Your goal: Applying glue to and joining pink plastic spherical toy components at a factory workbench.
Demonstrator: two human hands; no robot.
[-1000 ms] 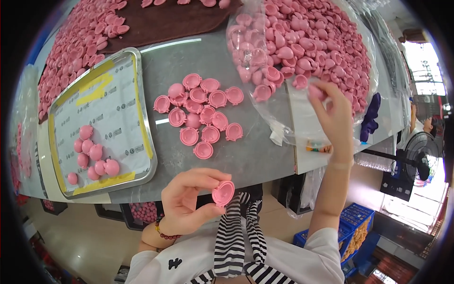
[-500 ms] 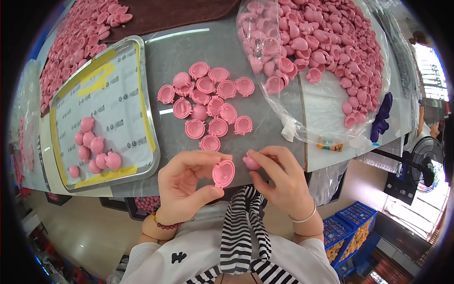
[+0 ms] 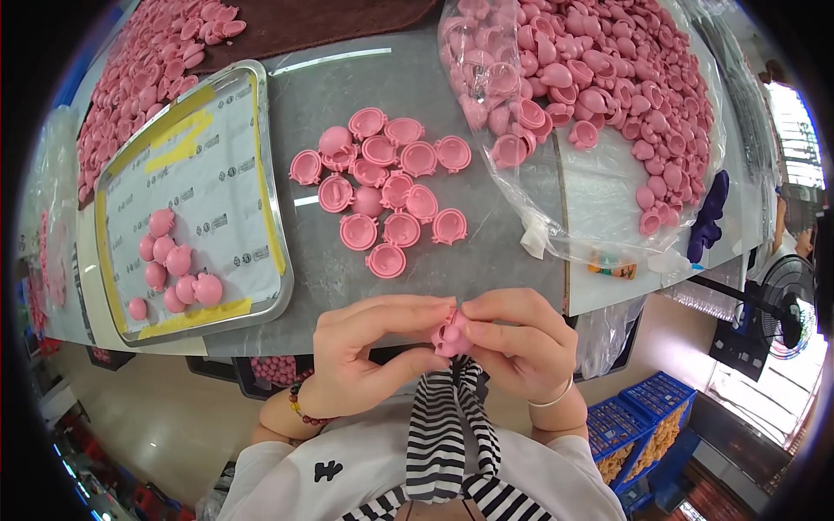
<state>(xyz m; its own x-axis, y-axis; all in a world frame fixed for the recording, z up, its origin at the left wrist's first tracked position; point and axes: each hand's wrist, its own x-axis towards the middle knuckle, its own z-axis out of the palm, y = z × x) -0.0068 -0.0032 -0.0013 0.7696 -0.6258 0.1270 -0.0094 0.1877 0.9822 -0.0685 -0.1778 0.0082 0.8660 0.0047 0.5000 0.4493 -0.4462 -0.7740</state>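
Observation:
Close to my body, both hands meet over small pink plastic shell halves, which they press against each other. My left hand pinches one side between thumb and fingers. From the other side my right hand grips with bent fingers, hiding part of the pieces. Beyond them on the grey table lies a loose group of pink half shells, most with the hollow side up. Several rounded pink pieces rest in the metal tray at the left, apart from my hands.
A big heap of pink shells spills from a clear plastic bag at the right. Another pink heap lies far left beside a brown cloth. A purple object sits at the right edge, near a fan.
My right hand has brought its pink piece leftward against the half shell in my left hand. The left hand's shell has turned from facing up, and the two now touch.

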